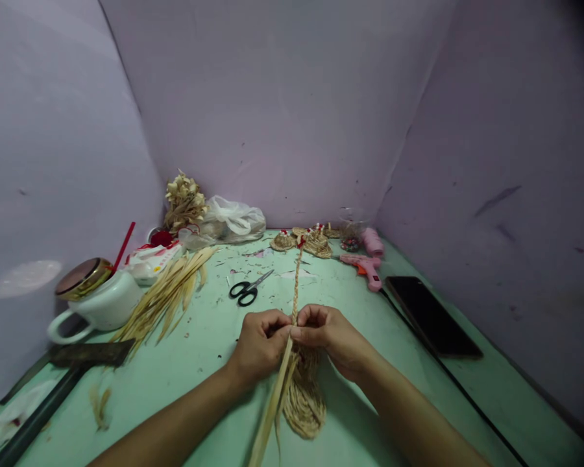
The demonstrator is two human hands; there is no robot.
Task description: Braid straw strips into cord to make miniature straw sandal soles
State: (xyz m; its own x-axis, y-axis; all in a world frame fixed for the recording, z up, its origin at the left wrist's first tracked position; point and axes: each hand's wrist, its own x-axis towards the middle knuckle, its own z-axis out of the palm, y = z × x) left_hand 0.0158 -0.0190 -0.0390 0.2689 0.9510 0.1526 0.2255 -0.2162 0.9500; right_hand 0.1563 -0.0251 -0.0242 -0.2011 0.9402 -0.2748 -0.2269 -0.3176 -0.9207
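Note:
My left hand (261,342) and my right hand (331,335) meet at the middle of the green table (199,363). Both are closed in a pinch on a thin straw braid (296,279) that runs away from me toward the far wall. Loose flat straw strips (272,408) hang from my fingers toward me. Under my right hand lies a coiled piece of woven straw (304,402), partly hidden by the wrist.
Black scissors (247,290) lie beyond my hands. At the left are a straw bundle (168,295), a white cup (100,305) with a gold lid and a dark flat tool (90,353). A pink glue gun (367,267), a black phone (431,314), small straw hats (304,241) and a plastic bag (228,220) lie farther back.

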